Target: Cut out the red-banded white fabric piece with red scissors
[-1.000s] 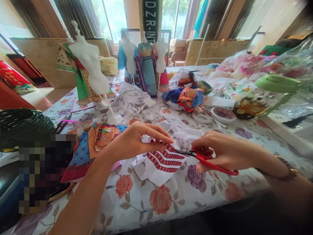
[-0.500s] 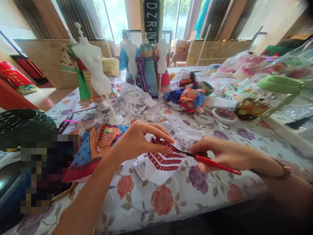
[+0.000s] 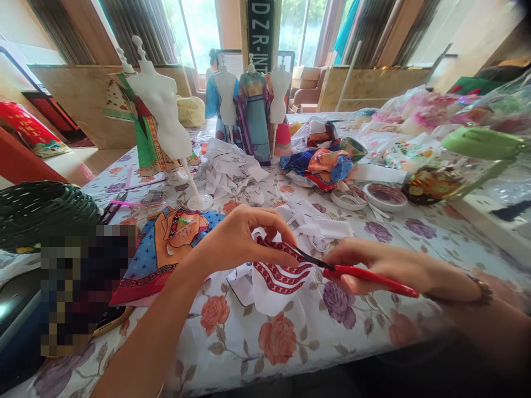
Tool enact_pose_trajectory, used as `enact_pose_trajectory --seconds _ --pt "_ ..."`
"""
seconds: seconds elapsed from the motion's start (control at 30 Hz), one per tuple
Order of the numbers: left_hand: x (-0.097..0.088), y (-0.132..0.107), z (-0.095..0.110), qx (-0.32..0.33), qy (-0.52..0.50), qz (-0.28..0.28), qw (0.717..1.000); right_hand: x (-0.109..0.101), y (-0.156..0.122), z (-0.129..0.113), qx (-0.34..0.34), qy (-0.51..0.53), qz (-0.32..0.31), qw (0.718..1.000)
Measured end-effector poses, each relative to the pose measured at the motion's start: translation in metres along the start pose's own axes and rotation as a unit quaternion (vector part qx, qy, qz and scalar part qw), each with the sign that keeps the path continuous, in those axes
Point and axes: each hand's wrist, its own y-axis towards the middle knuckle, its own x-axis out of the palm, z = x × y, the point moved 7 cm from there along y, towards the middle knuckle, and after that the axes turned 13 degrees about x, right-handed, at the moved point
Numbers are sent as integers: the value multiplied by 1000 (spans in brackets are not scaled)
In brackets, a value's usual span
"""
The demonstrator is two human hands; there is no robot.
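My left hand (image 3: pixel 249 237) pinches the upper edge of a white piece of fabric (image 3: pixel 277 282) printed with dark red patterned bands. In my right hand (image 3: pixel 360 265) are red-handled scissors (image 3: pixel 373 279), their dark blades reaching left to the upper edge of the fabric by my left fingertips. My fingers partly hide the blades and the edge between them. Left of the fabric lies a blue, orange and red printed cloth piece (image 3: pixel 174 243). White fabric scraps (image 3: pixel 323 226) are spread just beyond my hands.
A bare white mannequin (image 3: pixel 160 105) stands at the back left, and small dressed mannequins (image 3: pixel 254 116) stand farther back. White tape rolls (image 3: pixel 385 197), a green-lidded jar (image 3: pixel 481 145) and crumpled printed cloth (image 3: pixel 321 166) lie to the right. At left is a dark woven basket (image 3: pixel 45 215).
The scissors and my right hand have shifted slightly right. The banded fabric now curves more under my left fingers. The whole view has moved a little.
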Motion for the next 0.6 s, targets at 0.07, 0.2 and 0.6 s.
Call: enact_pose_trajectory --seconds 0.07,0.2,0.6 --pt "3 0 -2 -12 -19 -8 1000 6 0 1 17 41 -40 998" --pt "7 -3 -7 -53 -61 -9 997 13 0 0 17 77 -81 994" --pt "7 -2 -8 -52 -95 12 994 19 -1 -7 -15 139 -78 987"
